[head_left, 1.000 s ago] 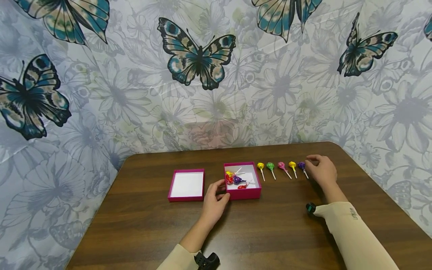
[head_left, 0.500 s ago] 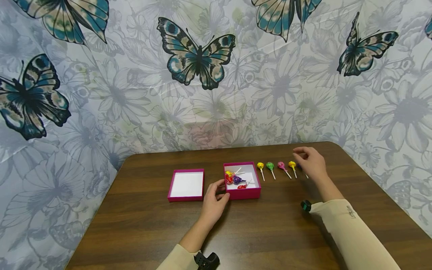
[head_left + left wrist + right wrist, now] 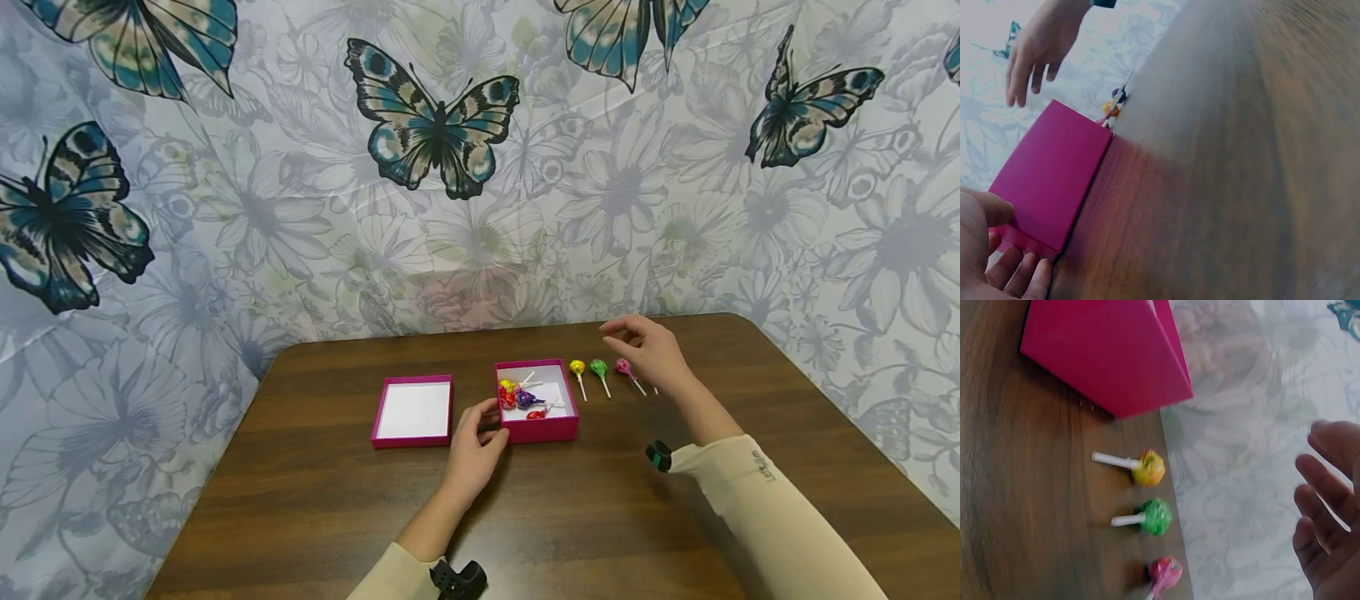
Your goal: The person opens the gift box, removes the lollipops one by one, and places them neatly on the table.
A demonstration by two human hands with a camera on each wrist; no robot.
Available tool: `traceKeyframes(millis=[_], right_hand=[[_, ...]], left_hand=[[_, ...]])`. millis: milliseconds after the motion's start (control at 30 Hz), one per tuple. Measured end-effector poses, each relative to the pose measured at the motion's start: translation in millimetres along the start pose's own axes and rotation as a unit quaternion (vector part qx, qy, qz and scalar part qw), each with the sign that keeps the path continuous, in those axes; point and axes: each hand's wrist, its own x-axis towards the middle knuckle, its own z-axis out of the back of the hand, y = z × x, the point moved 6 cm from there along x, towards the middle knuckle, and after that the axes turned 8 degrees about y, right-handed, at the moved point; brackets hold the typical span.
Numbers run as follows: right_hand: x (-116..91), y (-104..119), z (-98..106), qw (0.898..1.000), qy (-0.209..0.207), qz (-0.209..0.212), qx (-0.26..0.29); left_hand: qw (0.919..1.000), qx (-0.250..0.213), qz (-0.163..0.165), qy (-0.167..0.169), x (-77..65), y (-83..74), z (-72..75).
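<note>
The lollipops lie in a row on the wooden surface point(image 3: 570, 517), to the right of the magenta box point(image 3: 542, 430): nearest it a yellow lollipop point(image 3: 577, 367), then a green lollipop point(image 3: 597, 367), a pink lollipop point(image 3: 623, 366), a second yellow lollipop point(image 3: 1110, 109) and a purple lollipop point(image 3: 1119, 95). More lollipops point(image 3: 526, 400) lie inside the box, and the white-lined lid point(image 3: 412, 408) sits left of it. Each lollipop should be light, with a hard, round head that may roll or slip in its slick wrapper; the thin white stick seems the surest place to pinch. The box looks like stiff, light card that would slide if nudged, best steadied at a corner, where the left hand point(image 3: 474, 450) grips it between thumb and fingers. The right hand point(image 3: 651, 354) hovers to the right of the box, above the row, its fingers loosely bent and holding nothing. A second ago it was at the purple lollipop; it has since shifted towards the box, and now hides that one from the head view. The box, lid and left hand have stayed put.
</note>
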Motion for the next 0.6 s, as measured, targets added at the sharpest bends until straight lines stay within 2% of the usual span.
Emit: traceKeyframes(millis=[133, 300, 600], right_hand=[[5, 8, -14, 0.996, 0.081, 0.02, 0.018], [9, 18, -32, 0.982, 0.181, 0.052, 0.032], [19, 41, -55, 0.952, 0.279, 0.123, -0.013]], left_hand=[[1.0, -0.001, 0.0, 0.001, 0.7, 0.5, -0.1], [1.0, -0.002, -0.001, -0.001, 0.7, 1.4, 0.0], [1.0, 0.001, 0.002, 0.002, 0.3, 1.5, -0.6]])
